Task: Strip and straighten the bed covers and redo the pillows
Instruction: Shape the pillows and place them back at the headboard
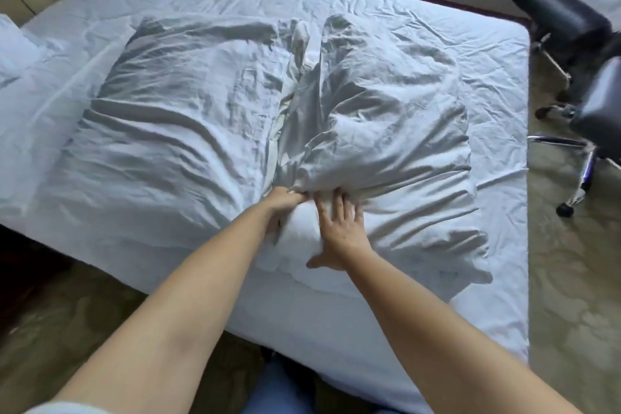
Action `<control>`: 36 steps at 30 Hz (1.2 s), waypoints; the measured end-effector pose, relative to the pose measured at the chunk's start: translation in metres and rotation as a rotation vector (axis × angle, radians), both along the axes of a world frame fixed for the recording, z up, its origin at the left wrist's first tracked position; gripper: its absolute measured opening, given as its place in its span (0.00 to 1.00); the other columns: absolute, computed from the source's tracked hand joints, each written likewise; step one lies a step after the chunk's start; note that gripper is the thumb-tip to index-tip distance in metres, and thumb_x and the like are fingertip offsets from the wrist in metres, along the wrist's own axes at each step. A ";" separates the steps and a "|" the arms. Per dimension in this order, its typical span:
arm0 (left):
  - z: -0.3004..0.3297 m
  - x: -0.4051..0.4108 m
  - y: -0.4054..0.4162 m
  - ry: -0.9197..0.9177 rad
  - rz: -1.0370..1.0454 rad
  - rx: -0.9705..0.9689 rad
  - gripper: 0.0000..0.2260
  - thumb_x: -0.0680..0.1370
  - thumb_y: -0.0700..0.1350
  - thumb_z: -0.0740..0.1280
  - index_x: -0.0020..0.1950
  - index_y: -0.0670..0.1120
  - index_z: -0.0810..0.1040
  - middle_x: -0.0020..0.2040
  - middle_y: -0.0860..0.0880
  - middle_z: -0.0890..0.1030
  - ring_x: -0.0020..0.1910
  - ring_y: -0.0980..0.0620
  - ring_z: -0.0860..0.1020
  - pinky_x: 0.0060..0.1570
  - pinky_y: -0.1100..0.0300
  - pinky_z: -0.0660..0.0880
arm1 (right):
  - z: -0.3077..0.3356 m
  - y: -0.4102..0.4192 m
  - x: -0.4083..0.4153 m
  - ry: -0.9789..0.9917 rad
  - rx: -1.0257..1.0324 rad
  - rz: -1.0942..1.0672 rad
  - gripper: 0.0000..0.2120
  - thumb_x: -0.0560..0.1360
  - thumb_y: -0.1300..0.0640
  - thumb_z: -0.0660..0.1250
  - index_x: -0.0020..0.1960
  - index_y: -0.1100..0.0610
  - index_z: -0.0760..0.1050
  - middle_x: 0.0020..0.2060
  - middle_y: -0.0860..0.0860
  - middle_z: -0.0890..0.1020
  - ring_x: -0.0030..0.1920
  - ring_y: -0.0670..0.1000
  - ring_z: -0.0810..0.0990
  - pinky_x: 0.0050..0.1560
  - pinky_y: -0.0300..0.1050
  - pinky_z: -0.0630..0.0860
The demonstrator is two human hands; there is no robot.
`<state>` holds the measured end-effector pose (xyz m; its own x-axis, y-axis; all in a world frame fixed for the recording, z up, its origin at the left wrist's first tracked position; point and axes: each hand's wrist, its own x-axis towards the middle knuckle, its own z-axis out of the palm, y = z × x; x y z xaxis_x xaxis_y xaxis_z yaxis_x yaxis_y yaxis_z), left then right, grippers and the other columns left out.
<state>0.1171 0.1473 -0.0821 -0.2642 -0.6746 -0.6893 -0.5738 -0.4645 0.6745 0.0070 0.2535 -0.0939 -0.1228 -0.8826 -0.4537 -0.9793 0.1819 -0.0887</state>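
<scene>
Fingers of left hand [280, 203] pinch one pillow [376, 131]; right hand [339, 235] presses flat, fingers spread.

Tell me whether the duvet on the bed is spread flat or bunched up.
Bunched up. The duvet lies crumpled in two humps on the bed, with a deep fold between them and its near edge gathered under both hands.

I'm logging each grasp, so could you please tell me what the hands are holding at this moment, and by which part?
The left hand pinches the near edge of the rumpled pillowcase. The right hand holds nothing; it presses flat on the pillow.
</scene>
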 end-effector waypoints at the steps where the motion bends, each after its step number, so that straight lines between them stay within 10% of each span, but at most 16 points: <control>1: 0.002 0.002 -0.007 0.081 0.039 0.094 0.09 0.77 0.46 0.67 0.54 0.42 0.80 0.49 0.42 0.82 0.45 0.46 0.79 0.45 0.56 0.73 | 0.001 -0.005 0.005 -0.015 -0.020 -0.043 0.64 0.63 0.36 0.74 0.76 0.53 0.30 0.76 0.63 0.40 0.76 0.62 0.41 0.74 0.61 0.43; 7: 0.024 0.007 -0.032 0.439 0.427 0.368 0.12 0.81 0.47 0.59 0.37 0.47 0.69 0.24 0.51 0.66 0.21 0.56 0.63 0.19 0.69 0.67 | 0.033 -0.029 -0.012 -0.218 -0.415 -0.627 0.18 0.72 0.61 0.61 0.62 0.56 0.69 0.54 0.58 0.80 0.55 0.62 0.77 0.46 0.49 0.68; 17: -0.013 0.023 -0.006 0.022 0.153 0.217 0.09 0.80 0.40 0.58 0.40 0.43 0.69 0.37 0.46 0.72 0.34 0.51 0.70 0.36 0.59 0.71 | 0.101 -0.026 -0.050 -0.027 -0.769 -0.784 0.27 0.72 0.63 0.60 0.71 0.57 0.65 0.55 0.61 0.79 0.57 0.63 0.76 0.56 0.53 0.69; 23: -0.039 0.011 -0.003 -0.015 0.071 0.133 0.01 0.79 0.43 0.62 0.47 0.48 0.72 0.39 0.48 0.70 0.32 0.53 0.66 0.35 0.62 0.64 | 0.057 -0.006 -0.031 -0.064 -0.329 -0.341 0.24 0.72 0.62 0.60 0.68 0.55 0.66 0.57 0.59 0.78 0.57 0.62 0.75 0.48 0.49 0.67; 27: -0.064 0.009 0.004 -0.012 0.077 0.235 0.09 0.79 0.43 0.62 0.58 0.48 0.74 0.45 0.48 0.75 0.34 0.55 0.69 0.35 0.63 0.64 | 0.005 0.009 -0.023 -0.044 -0.192 -0.408 0.25 0.71 0.62 0.60 0.68 0.51 0.66 0.59 0.53 0.76 0.59 0.59 0.73 0.51 0.50 0.68; 36: -0.068 -0.011 0.018 0.063 0.018 0.428 0.16 0.81 0.34 0.56 0.35 0.47 0.67 0.25 0.50 0.71 0.29 0.57 0.66 0.28 0.68 0.63 | -0.012 0.008 -0.027 -0.139 -0.424 -0.544 0.16 0.70 0.60 0.62 0.58 0.55 0.72 0.50 0.53 0.80 0.51 0.59 0.76 0.46 0.49 0.68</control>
